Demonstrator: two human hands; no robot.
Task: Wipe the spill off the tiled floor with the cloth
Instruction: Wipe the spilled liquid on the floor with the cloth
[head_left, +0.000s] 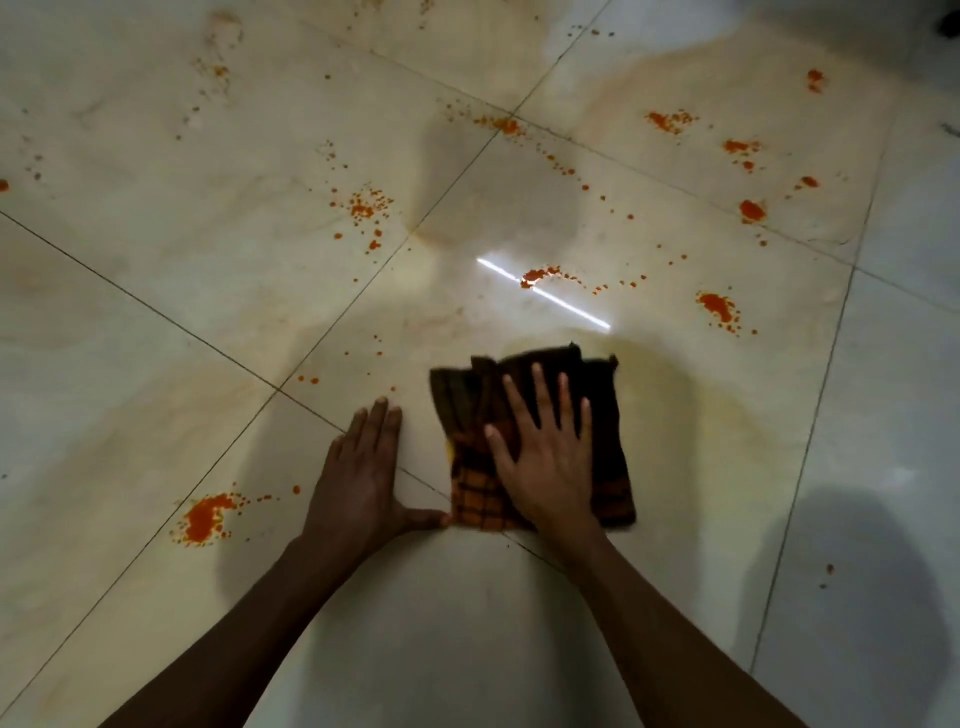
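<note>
Both hands flat: right hand (545, 457) presses cloth (524, 441) to wipe; left hand (363, 467) braces on floor (156, 312); spill (205, 519) at 8 o'clock.

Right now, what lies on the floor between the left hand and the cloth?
In the head view, only bare tile lies between the left hand and the cloth; its thumb tip reaches the cloth's near corner.

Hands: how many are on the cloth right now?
1. The right hand presses flat on the checked cloth; the left hand rests on the tiled floor beside it.
</note>
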